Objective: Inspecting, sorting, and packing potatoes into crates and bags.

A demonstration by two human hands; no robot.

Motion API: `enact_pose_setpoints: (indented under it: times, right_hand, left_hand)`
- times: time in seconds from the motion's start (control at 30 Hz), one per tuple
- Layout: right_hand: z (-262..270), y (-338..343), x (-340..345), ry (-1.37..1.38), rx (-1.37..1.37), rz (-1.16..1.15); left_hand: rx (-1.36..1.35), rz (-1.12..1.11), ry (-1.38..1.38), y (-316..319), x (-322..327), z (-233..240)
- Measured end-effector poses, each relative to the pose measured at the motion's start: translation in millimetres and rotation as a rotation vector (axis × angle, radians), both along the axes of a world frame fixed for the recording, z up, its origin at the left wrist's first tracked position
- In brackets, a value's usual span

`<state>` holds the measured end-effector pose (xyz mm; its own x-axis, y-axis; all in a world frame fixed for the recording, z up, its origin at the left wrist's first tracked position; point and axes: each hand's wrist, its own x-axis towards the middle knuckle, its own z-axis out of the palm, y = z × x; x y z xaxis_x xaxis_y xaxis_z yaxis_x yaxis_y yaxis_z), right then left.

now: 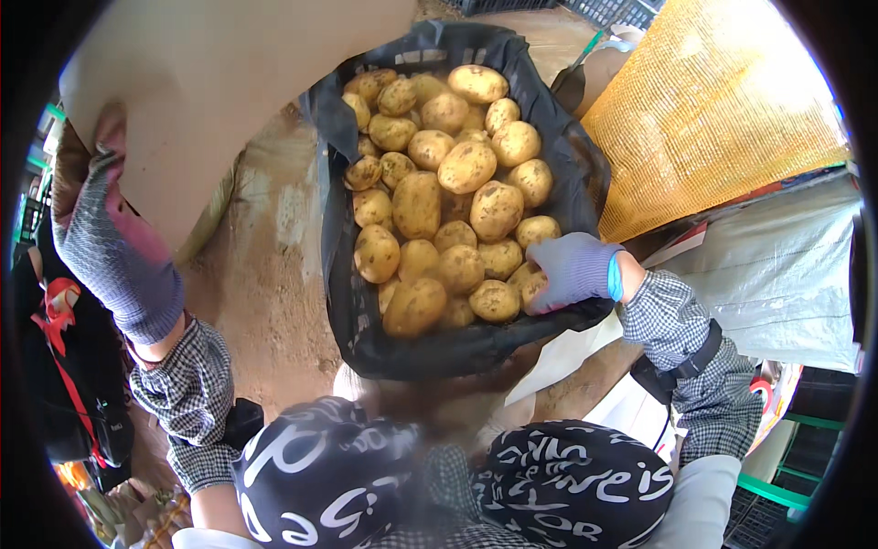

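Observation:
A black crate with a dark cloth-like liner (pixel 346 302) stands before me, filled with yellow potatoes (pixel 468 167) that carry brown dirt marks. My right hand (pixel 573 271), in a grey-purple knit glove with a blue edge at the wrist, is inside the crate's near right corner. Its fingers curve around a potato (pixel 532 291), partly hiding it. At the far left, my left hand (pixel 123 240) wears a similar glove with a pinkish palm. It grips the edge of a large beige sheet (pixel 206 103), perhaps cardboard, which covers the upper left of the view.
An orange mesh sack (pixel 706 117) lies right of the crate, with a whitish woven sheet (pixel 768 267) below it. The brown floor (pixel 274 240) looks dirty. A black bag with a red ribbon (pixel 75 398) is at left. My knees (pixel 576 480) are close to the crate's near side.

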<state>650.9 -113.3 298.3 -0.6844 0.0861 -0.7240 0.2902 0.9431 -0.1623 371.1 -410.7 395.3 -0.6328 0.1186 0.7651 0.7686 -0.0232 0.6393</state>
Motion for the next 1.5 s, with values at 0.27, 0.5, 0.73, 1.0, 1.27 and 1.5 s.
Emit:
enact_pose_setpoints:
  times: [0.27,0.5,0.73,1.0,1.27,1.5]
  right_hand:
    - [-8.7,25.4,1.8,0.616,-0.669,-0.696]
    - [22.4,20.0,-58.4,0.73,-1.018,-0.745]
    - [-9.6,-48.4,-183.7,0.571,-0.084,-0.031]
    - [-53.4,-22.2,-226.2,0.667,-0.113,-0.076]
    - [-109.5,5.1,-230.0,0.966,-0.403,-0.662]
    - [-24.9,-1.1,-178.5,1.038,-1.034,-1.24]
  left_hand:
    - [-0.587,0.575,0.578,-81.0,-36.9,-18.7]
    - [-0.403,0.552,0.553,-71.0,-20.9,-5.9]
    - [-0.098,0.39,0.21,-33.0,-2.8,-15.4]
    - [-0.014,0.256,0.16,-37.8,-14.7,-27.0]
    - [-0.051,0.323,0.099,-38.4,-8.8,-34.7]
    - [0.164,0.024,0.076,-49.1,-17.6,-37.0]
